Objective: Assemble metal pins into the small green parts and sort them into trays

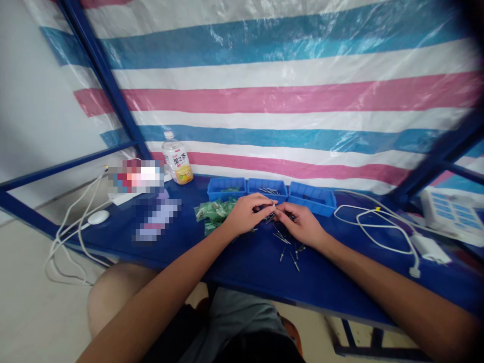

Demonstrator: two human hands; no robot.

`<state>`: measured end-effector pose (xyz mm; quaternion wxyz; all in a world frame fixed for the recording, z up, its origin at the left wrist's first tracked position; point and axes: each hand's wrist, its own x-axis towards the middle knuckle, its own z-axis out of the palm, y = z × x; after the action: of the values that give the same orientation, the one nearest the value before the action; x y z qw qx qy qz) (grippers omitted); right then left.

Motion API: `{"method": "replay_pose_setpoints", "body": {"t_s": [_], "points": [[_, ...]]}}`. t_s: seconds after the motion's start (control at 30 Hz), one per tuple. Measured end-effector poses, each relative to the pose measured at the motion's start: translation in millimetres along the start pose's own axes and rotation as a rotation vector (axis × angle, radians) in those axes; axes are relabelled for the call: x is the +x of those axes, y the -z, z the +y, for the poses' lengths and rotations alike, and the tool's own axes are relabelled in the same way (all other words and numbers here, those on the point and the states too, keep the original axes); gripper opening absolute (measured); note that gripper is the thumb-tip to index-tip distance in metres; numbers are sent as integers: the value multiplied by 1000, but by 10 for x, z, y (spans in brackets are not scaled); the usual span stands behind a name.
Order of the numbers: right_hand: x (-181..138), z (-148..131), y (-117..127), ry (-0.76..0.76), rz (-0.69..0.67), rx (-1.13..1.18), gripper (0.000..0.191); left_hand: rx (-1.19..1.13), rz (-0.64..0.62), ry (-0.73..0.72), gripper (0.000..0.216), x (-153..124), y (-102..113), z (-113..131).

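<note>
While both hands meet just in front of the middle bin [267, 188], the work looks to be at the fine fitting stage. The left hand [245, 214] and the right hand [299, 223] have their fingertips pressed together on a small metal pin [273, 204], thumb and forefinger of each pinched shut on it, the other fingers curled loosely. Whether a second part sits on the pin is too small to tell.

On my reading, any next move calls for a steady fingertip grip and a close eye, as the piece is thin and easily dropped among the loose pins [288, 248] scattered nearer the person than the middle bin. More pins lie inside that bin itself.

A left bin [226, 187] and a right bin [312, 197] flank the middle bin, touching or nearly so. Green packets [214, 209] lie in a heap to its left and slightly nearer. Farther left stands a drink bottle [177, 164], upright with its cap on. Well to the right of the middle bin, white cables [378, 224] loop toward a charger [431, 249].

All of this rests on a glossy blue table [242, 264]. Behind the middle bin hangs a striped tarp [283, 101] – pink, white and blue under clear plastic – held by a blue frame [109, 85], with pale floor below the table edge.
</note>
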<state>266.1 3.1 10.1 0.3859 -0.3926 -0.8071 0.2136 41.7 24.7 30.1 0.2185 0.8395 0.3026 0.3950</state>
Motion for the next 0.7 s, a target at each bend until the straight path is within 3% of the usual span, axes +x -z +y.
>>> {"method": "replay_pose_setpoints", "body": {"t_s": [0.2,0.5,0.7], "points": [[0,45,-28,-36,28,32,24,-91,22,67,21,6,1,-28],[11,75,-1,-18,-8,44,20,-71,-19,-43,13,-3,-5,-47],[12,30,-8,-2,-34,47,28,-96,47,20,17,8,-10,-12]]}}
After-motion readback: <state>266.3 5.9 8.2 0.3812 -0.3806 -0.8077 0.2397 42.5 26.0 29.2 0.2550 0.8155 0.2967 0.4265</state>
